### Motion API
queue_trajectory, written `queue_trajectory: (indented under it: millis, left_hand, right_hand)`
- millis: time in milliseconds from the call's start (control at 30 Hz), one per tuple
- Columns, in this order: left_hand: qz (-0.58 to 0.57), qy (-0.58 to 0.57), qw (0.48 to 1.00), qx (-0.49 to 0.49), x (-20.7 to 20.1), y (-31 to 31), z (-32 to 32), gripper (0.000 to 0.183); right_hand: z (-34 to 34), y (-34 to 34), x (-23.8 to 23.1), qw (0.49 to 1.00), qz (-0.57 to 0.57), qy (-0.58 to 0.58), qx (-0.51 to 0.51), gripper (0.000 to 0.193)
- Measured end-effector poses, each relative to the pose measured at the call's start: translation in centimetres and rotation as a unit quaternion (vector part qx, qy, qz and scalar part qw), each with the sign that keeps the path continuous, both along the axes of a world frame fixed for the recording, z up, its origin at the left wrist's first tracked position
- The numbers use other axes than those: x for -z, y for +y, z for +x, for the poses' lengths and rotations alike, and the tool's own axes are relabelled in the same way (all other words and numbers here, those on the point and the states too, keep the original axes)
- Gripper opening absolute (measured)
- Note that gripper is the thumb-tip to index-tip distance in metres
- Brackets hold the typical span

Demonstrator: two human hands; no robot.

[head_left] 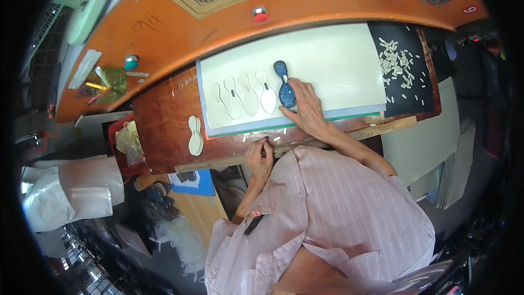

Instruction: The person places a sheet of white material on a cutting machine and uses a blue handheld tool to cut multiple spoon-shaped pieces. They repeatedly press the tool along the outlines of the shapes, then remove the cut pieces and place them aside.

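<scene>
The right hand (309,110) is half curled, with thumb and fingers holding the edge of the blue shape (286,96), which lies on the big white sheet (341,60). To its right, the sheet is bare up to the black board (413,95). Four pale shapes (249,95) fill its left side. The left hand (258,158) is bent nearly closed by the tabletop's (164,131) front edge, near small white bits (277,139); I can't tell if it has anything.
</scene>
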State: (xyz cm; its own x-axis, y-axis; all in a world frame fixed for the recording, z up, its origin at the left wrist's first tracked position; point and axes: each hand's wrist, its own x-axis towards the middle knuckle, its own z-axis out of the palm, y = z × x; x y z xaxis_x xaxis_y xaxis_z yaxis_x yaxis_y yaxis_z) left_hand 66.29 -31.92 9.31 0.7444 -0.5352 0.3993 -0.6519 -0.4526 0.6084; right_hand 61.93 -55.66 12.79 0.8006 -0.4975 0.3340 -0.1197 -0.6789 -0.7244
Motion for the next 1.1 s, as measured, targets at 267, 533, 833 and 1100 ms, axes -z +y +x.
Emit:
queue_trajectory:
  millis: [267, 533, 833, 1100]
  left_hand:
    - [-0.047, -0.025, 0.999, -0.007, 1.6, -2.0, 3.3, 0.013]
    - [-0.054, -0.057, 0.997, -0.018, 0.9, -4.8, 4.9, 0.014]
    - [-0.052, -0.004, 0.999, -0.017, -3.5, -9.4, 6.3, 0.018]
    - [-0.024, 0.073, 0.997, -0.031, -4.5, -10.6, 7.3, 0.021]
  right_hand:
    - [-5.7, -6.9, -3.6, 0.971, 0.105, -0.138, 0.167, 0.025]
    - [-13.6, -18.6, -10.6, 0.886, -0.061, -0.345, 0.304, 0.023]
    - [-20.1, -13.8, -9.3, 0.945, -0.016, -0.194, 0.264, 0.017]
    - [-14.1, -7.5, -2.2, 0.979, -0.107, -0.102, 0.143, 0.021]
